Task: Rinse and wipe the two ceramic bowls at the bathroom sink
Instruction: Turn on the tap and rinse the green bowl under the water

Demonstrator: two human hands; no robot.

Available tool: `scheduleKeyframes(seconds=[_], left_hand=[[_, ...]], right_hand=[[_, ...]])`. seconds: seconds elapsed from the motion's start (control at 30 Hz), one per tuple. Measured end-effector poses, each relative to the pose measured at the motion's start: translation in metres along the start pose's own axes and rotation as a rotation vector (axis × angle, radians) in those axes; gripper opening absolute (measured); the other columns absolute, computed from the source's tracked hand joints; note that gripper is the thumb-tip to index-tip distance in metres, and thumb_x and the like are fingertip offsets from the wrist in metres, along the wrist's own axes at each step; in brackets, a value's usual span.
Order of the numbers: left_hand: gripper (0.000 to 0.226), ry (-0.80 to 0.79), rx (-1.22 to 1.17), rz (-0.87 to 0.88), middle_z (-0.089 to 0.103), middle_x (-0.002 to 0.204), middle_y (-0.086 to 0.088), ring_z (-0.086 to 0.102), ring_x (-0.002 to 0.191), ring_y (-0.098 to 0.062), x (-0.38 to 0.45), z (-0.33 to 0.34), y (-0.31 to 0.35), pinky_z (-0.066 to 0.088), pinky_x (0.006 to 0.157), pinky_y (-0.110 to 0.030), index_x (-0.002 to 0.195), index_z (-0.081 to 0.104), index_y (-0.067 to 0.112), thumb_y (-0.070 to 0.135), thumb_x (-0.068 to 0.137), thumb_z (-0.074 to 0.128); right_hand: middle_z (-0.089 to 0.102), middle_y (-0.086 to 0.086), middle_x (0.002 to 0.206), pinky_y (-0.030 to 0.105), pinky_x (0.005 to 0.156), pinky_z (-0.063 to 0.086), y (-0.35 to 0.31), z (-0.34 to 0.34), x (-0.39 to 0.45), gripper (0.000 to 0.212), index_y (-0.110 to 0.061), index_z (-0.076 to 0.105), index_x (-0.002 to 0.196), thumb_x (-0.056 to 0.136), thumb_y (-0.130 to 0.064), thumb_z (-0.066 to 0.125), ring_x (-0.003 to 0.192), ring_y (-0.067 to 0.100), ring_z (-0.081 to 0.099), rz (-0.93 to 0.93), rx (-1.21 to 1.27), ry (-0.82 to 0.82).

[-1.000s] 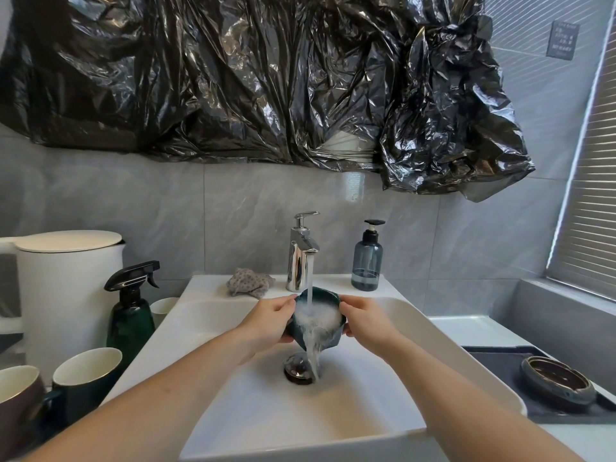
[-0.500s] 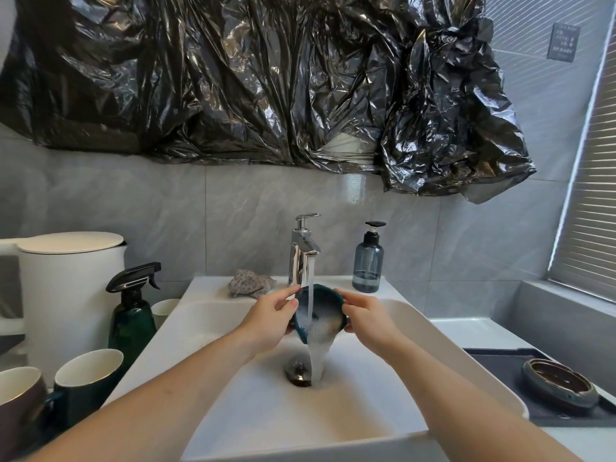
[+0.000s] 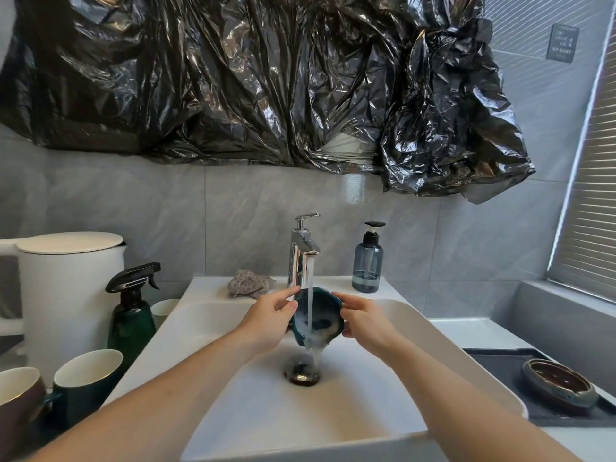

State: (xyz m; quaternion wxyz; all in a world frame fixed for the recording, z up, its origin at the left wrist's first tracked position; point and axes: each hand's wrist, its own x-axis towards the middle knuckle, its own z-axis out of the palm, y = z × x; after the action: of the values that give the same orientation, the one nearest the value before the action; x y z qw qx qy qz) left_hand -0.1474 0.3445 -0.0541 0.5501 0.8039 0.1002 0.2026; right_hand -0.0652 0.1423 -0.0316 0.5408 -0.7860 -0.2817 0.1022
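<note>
Held tilted between the left hand (image 3: 266,316) and right hand (image 3: 365,316), fingers curled on its rim, the wet teal bowl (image 3: 318,316) under the tap (image 3: 302,251) could slip into the sink (image 3: 333,411) and chip.

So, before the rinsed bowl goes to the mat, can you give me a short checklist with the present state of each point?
1. Both hands grip the teal bowl, left hand and right hand: ok.
2. Bowl tilted, water draining into the sink: ok.
3. Foam gone from inside: not ok.
4. Faucet turned off: not ok.
5. Free space on the dark mat beside the brown bowl: ok.
6. Cloth dry: cannot tell.
</note>
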Motion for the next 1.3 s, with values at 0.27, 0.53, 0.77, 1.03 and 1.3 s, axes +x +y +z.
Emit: scheduleKeyframes(seconds=[0.27,0.53,0.77,1.03,1.3], left_hand=[[0.031,0.042,0.047,-0.019,0.071,0.082,-0.001,0.068,0.077,-0.026,-0.008,-0.001,0.011,0.063,0.086,-0.050,0.121,0.077,0.028,0.037,0.106,0.051],[0.034,0.015,0.011,-0.225,0.070,0.081,-0.004,0.068,0.074,-0.021,-0.009,-0.001,0.044,0.059,0.068,-0.030,0.097,0.074,0.013,0.035,0.107,0.050],[0.046,-0.192,0.063,-0.205,0.076,0.098,-0.004,0.063,0.084,-0.018,-0.018,-0.011,0.060,0.041,0.079,-0.036,0.107,0.073,0.027,0.067,0.090,0.059],[0.060,-0.256,0.044,-0.098,0.072,0.115,0.012,0.065,0.093,-0.008,-0.024,-0.017,0.031,0.046,0.073,-0.025,0.130,0.061,0.031,0.030,0.074,0.083],[0.054,-0.192,0.048,0.002,0.070,0.128,0.007,0.069,0.087,-0.002,-0.029,-0.015,0.025,0.048,0.064,-0.006,0.132,0.063,0.026,0.015,0.085,0.086]], right_hand=[[0.074,0.013,0.110,0.023,0.065,0.048,-0.006,0.000,-0.007,0.046,-0.033,0.064,0.128,0.104,-0.005,0.036,0.077,0.021,0.057,0.021,-0.035,-0.005],[0.074,0.022,0.101,0.023,0.059,0.044,-0.009,0.000,-0.010,0.037,-0.006,0.072,0.107,0.107,-0.016,0.037,0.069,0.021,0.065,0.064,-0.010,-0.003],[0.074,0.015,0.099,0.021,0.063,0.049,-0.011,0.004,-0.009,0.042,-0.011,0.069,0.115,0.112,-0.027,0.031,0.073,0.018,0.062,0.082,-0.007,0.000],[0.066,0.004,0.113,0.026,0.075,0.050,-0.012,0.007,-0.011,0.041,-0.021,0.066,0.122,0.113,-0.029,0.027,0.085,0.020,0.059,0.098,0.033,-0.009],[0.066,0.004,0.127,0.027,0.075,0.051,-0.013,0.006,-0.013,0.039,-0.029,0.063,0.130,0.112,-0.029,0.029,0.086,0.020,0.063,0.062,0.041,-0.010]])
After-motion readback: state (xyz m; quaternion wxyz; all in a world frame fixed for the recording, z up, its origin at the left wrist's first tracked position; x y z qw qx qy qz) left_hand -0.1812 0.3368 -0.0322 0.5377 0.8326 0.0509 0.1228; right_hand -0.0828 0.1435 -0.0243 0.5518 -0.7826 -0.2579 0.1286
